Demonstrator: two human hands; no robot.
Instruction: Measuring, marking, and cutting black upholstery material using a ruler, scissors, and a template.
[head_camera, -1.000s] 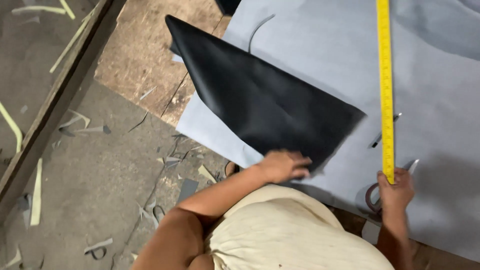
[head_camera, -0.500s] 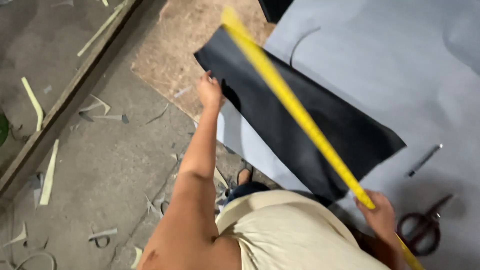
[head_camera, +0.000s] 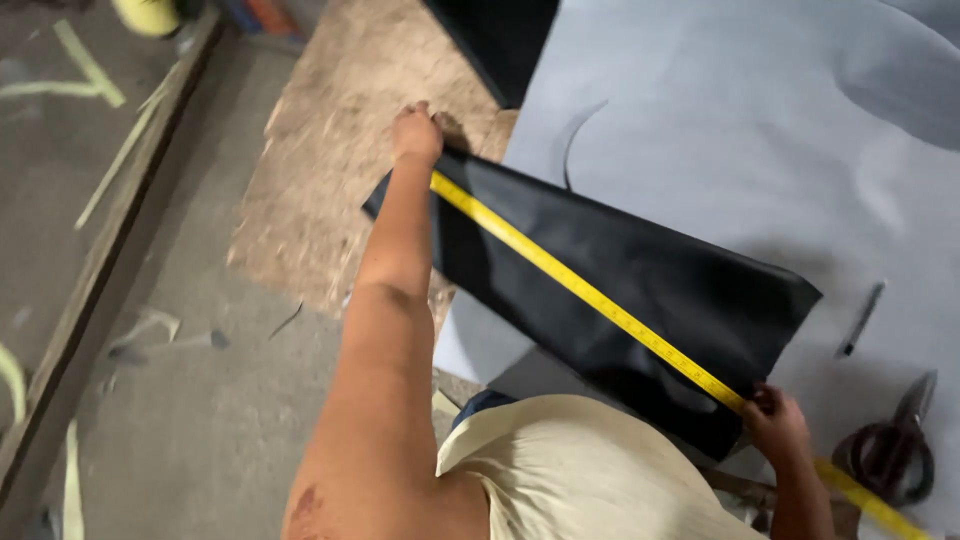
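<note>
At the far left, pale green offcut strips (head_camera: 88, 62) lie scattered on a grey concrete floor (head_camera: 180, 420), and a wooden beam (head_camera: 120, 240) runs diagonally across it. Right of the beam, a worn chipboard counter (head_camera: 320, 180) carries the work. The person's left hand (head_camera: 417, 130) reaches to the far left corner of a black sheet of leather-like material (head_camera: 640, 290), its grip closed on the end of a yellow measuring tape (head_camera: 590, 290) and pressing it down at that corner. The tape stretches taut across the black sheet, slanting toward the near right. The black sheet lies partly on the chipboard and mostly on a wide grey sheet (head_camera: 740, 130) that covers the right part of the counter. At the sheet's near right corner the right hand (head_camera: 777, 425) pinches the tape against the edge. Further right, a dark pen (head_camera: 861, 319) lies on the grey sheet, and a pair of scissors (head_camera: 893, 443) rests near it, just beside the tape's loose end.
</note>
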